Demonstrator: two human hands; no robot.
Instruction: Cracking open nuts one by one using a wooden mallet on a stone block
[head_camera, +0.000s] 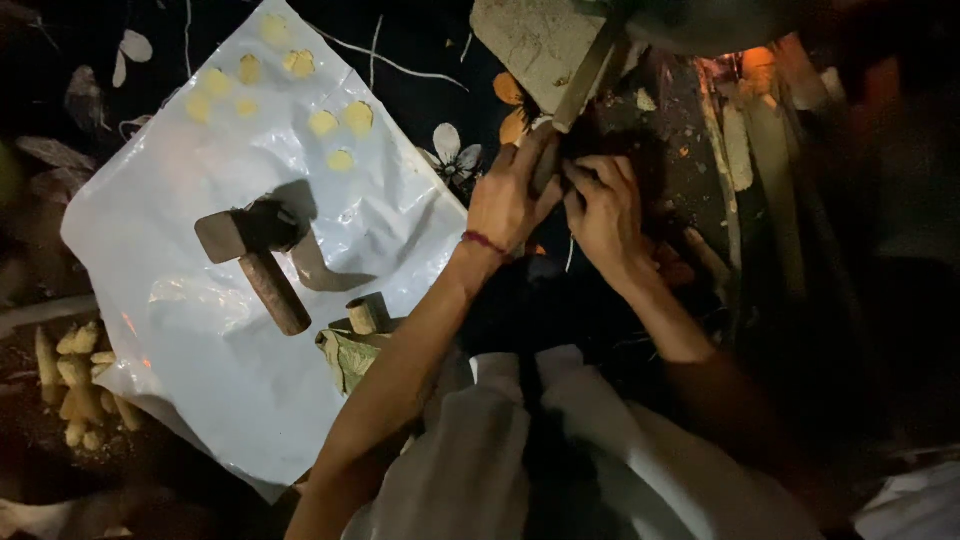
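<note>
While both arms are stretched forward, a white plastic sheet (230, 330) is seen left of them, bearing a wooden-handled hammer (255, 260) and, farther off, small yellow discs (325, 122). Right of the sheet, the left hand (507, 200) and right hand (603, 205) are closed together around a dark strip (585, 75) under a stone block (535, 40).
</note>
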